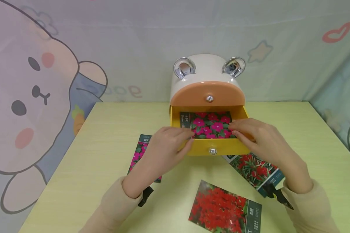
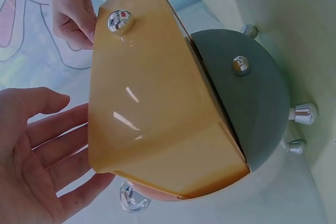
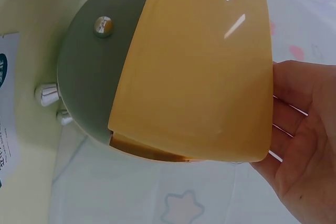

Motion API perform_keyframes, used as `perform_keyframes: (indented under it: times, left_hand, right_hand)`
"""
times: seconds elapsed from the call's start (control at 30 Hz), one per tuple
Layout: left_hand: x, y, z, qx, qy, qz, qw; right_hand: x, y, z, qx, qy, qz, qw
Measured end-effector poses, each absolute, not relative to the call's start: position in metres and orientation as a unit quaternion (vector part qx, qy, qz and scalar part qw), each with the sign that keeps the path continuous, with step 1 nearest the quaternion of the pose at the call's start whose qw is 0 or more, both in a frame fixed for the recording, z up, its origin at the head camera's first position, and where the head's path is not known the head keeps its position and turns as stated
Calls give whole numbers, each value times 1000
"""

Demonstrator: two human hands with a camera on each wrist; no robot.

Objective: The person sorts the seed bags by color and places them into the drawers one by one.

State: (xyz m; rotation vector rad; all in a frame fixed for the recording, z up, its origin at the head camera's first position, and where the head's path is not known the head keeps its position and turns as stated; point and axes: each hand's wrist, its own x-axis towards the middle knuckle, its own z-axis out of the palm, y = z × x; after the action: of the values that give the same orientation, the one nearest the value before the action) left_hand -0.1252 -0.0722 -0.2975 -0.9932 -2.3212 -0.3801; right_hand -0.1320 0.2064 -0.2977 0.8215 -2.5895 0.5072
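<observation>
A flower picture card [image 1: 213, 124] with pink blooms and a dark printed strip lies in the pulled-out yellow drawer [image 1: 199, 147]. My left hand [image 1: 170, 144] reaches over the drawer's front left, its fingertips at the card's left edge. Over the right side, my right hand [image 1: 261, 137] has its fingertips at the card's right edge. In the left wrist view, the left hand's fingers [image 2: 60, 145] are fairly straight and pass behind the drawer front. The right hand's fingers [image 3: 286, 121] likewise disappear behind it, so the wrist views hide the fingertips.
The drawer belongs to a white rounded cabinet [image 1: 208, 66] with chrome ears, an orange upper drawer [image 1: 192, 94] and a green lower drawer [image 2: 247, 103]. On the table [image 1: 105, 145] lie a red-flower card [image 1: 218, 207], another red-flower card [image 1: 250, 168] under the right arm, and a pink-flower card [image 1: 137, 155].
</observation>
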Motion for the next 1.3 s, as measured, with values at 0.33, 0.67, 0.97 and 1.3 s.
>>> perform_keyframes:
  times: [0.33,0.67,0.97,1.3]
  left_hand:
    - [-107,-81,-300,-377,-864,-125,309]
    - [-96,-91,-302,-387,-860,-96,318]
    - [-83,-102,-309,-415,-843,-89,331]
    - [-68,-113,-317,-398,-865,-76,295]
  right_hand:
    - [-121,202,-303,323,-905,175,215]
    - [-110,192,-305,363,-883,174,242]
    - [-99,174,-304,417,-855,158,265]
    - [-88,152,-311,460,-838,148,254]
